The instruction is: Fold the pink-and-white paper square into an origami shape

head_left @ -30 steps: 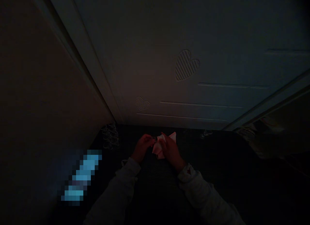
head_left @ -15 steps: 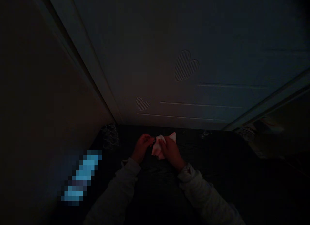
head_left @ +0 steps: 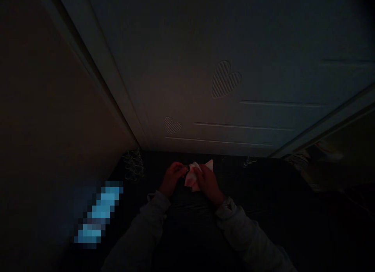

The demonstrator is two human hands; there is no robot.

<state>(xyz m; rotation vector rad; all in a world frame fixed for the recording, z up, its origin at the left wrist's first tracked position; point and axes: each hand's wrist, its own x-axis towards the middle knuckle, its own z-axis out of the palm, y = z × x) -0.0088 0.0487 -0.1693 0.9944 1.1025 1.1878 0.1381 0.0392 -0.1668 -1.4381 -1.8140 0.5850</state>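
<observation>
The scene is very dark. My right hand [head_left: 208, 183] is closed on a pale, crumpled cloth [head_left: 191, 178], perhaps a tissue, with one corner sticking up behind the knuckles. Close by on the left, my left hand [head_left: 171, 179] pinches a small dark, shiny thing [head_left: 187, 168] at its fingertips. That thing touches or nearly touches the cloth's left edge, and its kind cannot be made out. Both hands are over the dark table [head_left: 190, 221].
Several clear glass-like items [head_left: 134, 164] stand at the table's back left, with a smaller clear group [head_left: 249, 161] at the back right. A blurred-out bright screen [head_left: 99, 213] lies at left. Behind rises a pale panel with heart reliefs [head_left: 225, 79].
The right hand's fingers and the cloth have shifted slightly; the cloth's lower edge sits a little higher and further right. The left hand has barely moved.
</observation>
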